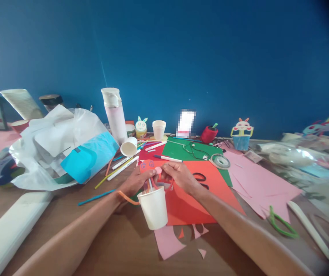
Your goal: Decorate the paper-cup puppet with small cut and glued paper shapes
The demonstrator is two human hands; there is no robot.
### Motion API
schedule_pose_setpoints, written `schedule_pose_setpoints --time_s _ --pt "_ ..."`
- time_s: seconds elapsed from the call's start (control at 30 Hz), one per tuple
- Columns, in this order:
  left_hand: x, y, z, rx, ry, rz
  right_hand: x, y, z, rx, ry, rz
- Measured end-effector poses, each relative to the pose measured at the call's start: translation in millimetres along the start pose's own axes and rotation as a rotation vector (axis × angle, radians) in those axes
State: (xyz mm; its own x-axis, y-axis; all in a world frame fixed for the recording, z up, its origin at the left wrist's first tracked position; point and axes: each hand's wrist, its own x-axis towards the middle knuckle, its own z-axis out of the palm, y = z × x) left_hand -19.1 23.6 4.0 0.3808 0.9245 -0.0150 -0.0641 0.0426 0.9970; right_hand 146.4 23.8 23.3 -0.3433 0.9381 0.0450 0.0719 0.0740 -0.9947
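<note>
An orange paper face with blue drawn eyes is pinched in my left hand, thumb on its front. Closed fingers of my right hand meet the edge of a small pink paper circle in front of the face. Below the hands hangs a white paper cup, slightly tilted, with a stick rising from it to the face. An orange pipe cleaner sticks out at the cup's left, and a reddish one curves at its right. The fingertips' exact hold is partly hidden.
Orange paper lies under the hands, with black scissors on it. Pink scraps are in front. Pens, a tipped cup and a plastic bag lie left. A tape roll and pink sheets lie right.
</note>
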Motion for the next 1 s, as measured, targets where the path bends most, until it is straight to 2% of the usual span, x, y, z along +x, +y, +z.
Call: schedule_pose_setpoints --time_s 0.13,0.23,0.3,0.43,0.5,0.53,0.63,0.67,0.8,0.87,1.0 --pt "1 -1 0.8 0.005 0.017 0.01 -1 2 4 0.041 0.081 0.021" --pt "1 0 0.8 0.002 0.023 0.004 -4 1 -2 0.052 0.108 0.102" --pt "2 0 0.4 -0.037 0.055 -0.006 -4 -2 -13 -0.097 0.086 0.142" --pt "3 1 -1.0 -0.129 0.134 -0.027 0 -14 -47 -0.525 0.119 0.103" --pt "4 2 -1.6 -0.148 0.156 -0.028 0 -23 -64 -0.622 0.051 0.149" --pt "4 3 -1.8 -0.15 0.163 -0.025 -1 -27 -70 -0.639 -0.024 0.193" --pt "3 6 -2.1 -0.129 0.164 -0.001 -8 -34 -80 -0.561 -0.355 0.339" --pt "3 8 -2.1 -0.121 0.162 0.01 -11 -33 -79 -0.526 -0.422 0.378" --pt "2 11 -1.6 -0.117 0.153 0.024 -13 -20 -66 -0.477 -0.487 0.313" --pt "2 9 -1.5 -0.127 0.151 0.025 -10 -11 -55 -0.414 -0.421 0.254" --pt "3 4 -2.8 -0.142 0.128 0.009 -1 1 -35 -0.234 -0.136 0.182"
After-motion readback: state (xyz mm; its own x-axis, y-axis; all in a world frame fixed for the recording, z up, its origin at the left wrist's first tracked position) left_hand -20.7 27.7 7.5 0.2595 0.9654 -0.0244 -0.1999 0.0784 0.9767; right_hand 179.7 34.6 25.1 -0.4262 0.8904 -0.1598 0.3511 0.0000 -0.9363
